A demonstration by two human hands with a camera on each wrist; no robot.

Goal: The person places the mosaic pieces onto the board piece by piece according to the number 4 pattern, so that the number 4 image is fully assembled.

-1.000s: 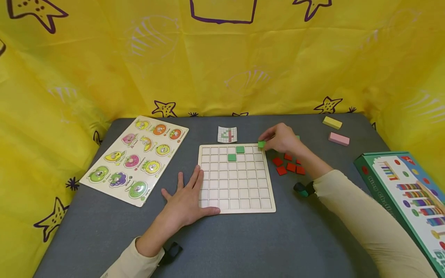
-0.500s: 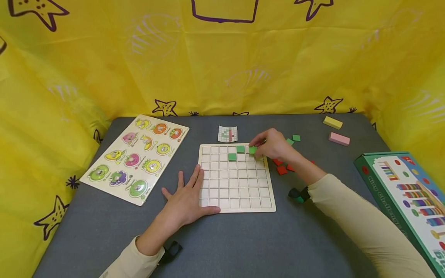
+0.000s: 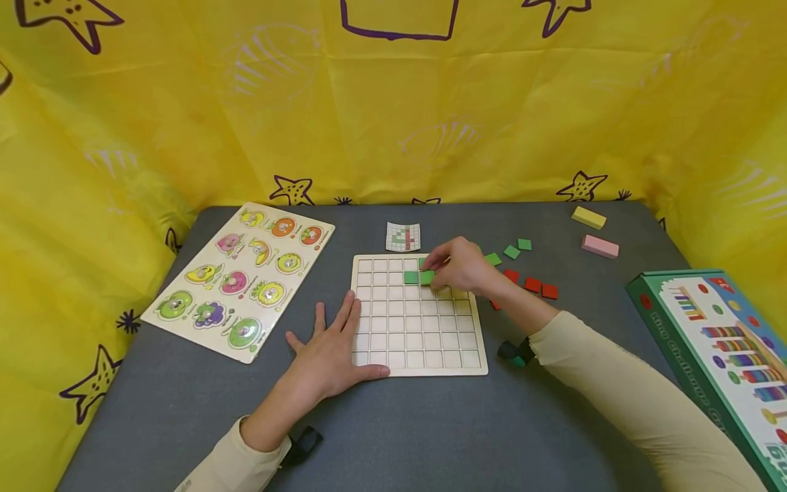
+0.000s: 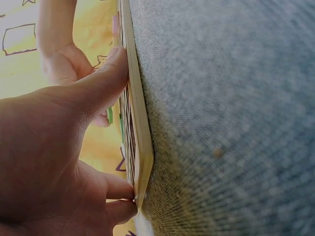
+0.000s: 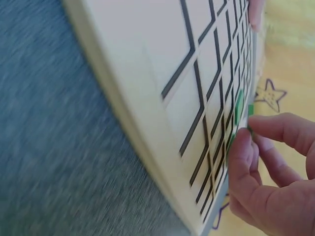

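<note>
A pale wooden grid board (image 3: pixel 418 342) lies in the middle of the grey table. One green tile (image 3: pixel 410 277) sits in its second row. My right hand (image 3: pixel 438 272) pinches another green tile (image 3: pixel 427 278) just right of it, low over the board. A third green tile in the top row is mostly hidden by the fingers. My left hand (image 3: pixel 335 348) lies flat on the table, its fingers and thumb resting on the board's lower left corner. The left wrist view shows that thumb (image 4: pixel 106 81) against the board edge (image 4: pixel 140 147). In the right wrist view, fingertips (image 5: pixel 246 142) touch the grid (image 5: pixel 197 93).
Loose green tiles (image 3: pixel 512 252) and red tiles (image 3: pixel 532 284) lie right of the board. A small pattern card (image 3: pixel 402 237) sits behind it. A fruit puzzle (image 3: pixel 242 277) is at the left, yellow (image 3: pixel 588 217) and pink (image 3: pixel 599 246) blocks at the far right, a green box (image 3: pixel 719 355) at the right edge.
My right hand carried the green tile leftward from the board's top right corner to the second row beside the placed tile. The left hand stayed still.
</note>
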